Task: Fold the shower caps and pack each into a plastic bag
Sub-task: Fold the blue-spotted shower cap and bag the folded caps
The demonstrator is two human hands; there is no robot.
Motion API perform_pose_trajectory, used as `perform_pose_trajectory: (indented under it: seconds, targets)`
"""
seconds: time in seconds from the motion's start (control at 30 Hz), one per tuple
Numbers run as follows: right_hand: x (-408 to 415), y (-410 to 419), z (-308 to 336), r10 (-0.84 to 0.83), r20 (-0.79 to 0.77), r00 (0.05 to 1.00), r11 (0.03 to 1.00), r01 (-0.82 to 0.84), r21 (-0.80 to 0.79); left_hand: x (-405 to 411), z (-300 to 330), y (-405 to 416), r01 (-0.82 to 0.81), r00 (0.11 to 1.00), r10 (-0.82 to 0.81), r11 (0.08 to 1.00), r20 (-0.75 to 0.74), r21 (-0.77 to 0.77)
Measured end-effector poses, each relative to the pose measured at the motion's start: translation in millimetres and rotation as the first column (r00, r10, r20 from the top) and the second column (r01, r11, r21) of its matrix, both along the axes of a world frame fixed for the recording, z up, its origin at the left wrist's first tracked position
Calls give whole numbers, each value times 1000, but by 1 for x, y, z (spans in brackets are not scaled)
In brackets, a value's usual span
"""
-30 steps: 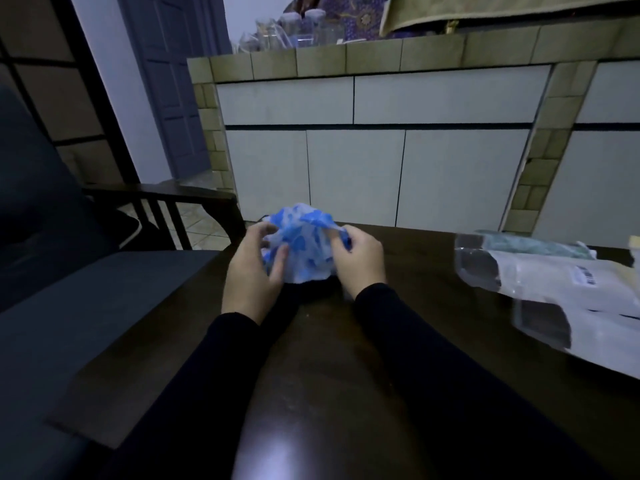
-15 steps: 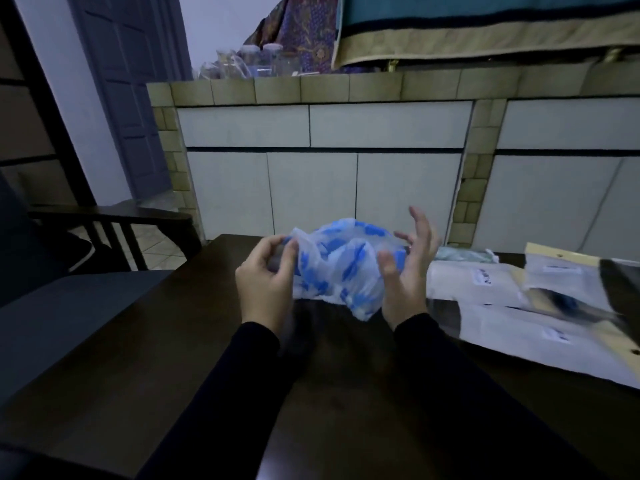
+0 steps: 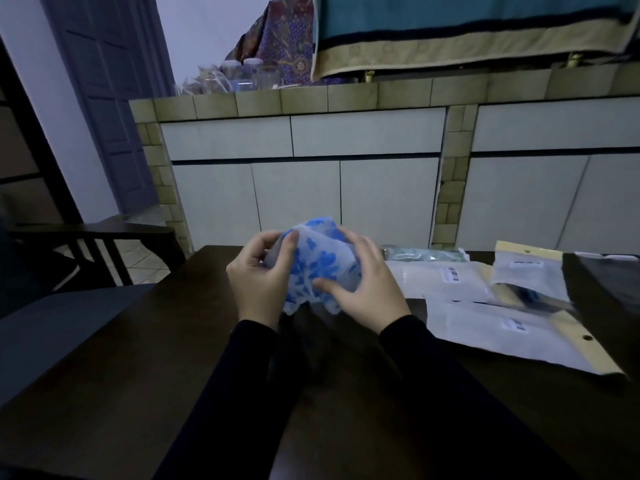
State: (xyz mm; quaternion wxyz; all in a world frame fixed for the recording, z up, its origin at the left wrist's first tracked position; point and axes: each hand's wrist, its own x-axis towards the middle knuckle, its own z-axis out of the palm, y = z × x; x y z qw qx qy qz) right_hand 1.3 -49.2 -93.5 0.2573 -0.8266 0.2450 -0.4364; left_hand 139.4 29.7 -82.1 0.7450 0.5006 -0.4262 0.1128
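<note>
Both hands now close on the shower cap (image 3: 320,268), bunched smaller than half a second ago and held just above the table (image 3: 138,358). The left hand (image 3: 259,282) pinches its left edge as before. The right hand (image 3: 363,289), earlier splayed open, now wraps its fingers over the cap's right side. Plastic bags (image 3: 460,306) lie just right of the right hand.
</note>
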Motion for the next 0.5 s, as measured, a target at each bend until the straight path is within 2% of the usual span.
perform_pose_trajectory:
  seconds: [0.07, 0.13, 0.2, 0.27, 0.33, 0.4, 0.43, 0.5]
  targets:
    - [-3, -3, -4, -96, 17, 995, 994, 96, -45, -9, 0, 0, -9, 993, 7, 1000, 119, 17]
    - [-9, -5, -2, -237, 53, 970, 959, 243, -148, -13, -1, 0, -32, 989, 30, 999, 142, 11]
    - [-15, -6, -1, -264, 113, 958, 947, 279, -159, -15, -3, -1, -46, 985, 44, 999, 168, 5]
    - [-22, -1, 2, -172, 189, 967, 985, 168, 38, -15, -8, 0, -22, 972, 11, 999, 233, 43]
    - [-25, 0, 1, -142, 263, 954, 968, 78, 240, -7, -15, -2, -45, 961, 5, 989, 276, 141]
    - [-27, -1, 1, -156, 351, 923, 929, 16, 371, 5, -22, -5, 37, 979, -88, 964, 183, 264]
    - [-27, -2, 2, -166, 416, 894, 888, -48, 458, 8, -24, -7, 165, 981, -187, 939, 46, 303]
    - [-29, -6, 3, -195, 549, 813, 738, -247, 628, 7, -24, -7, 363, 927, -299, 867, -225, 343]
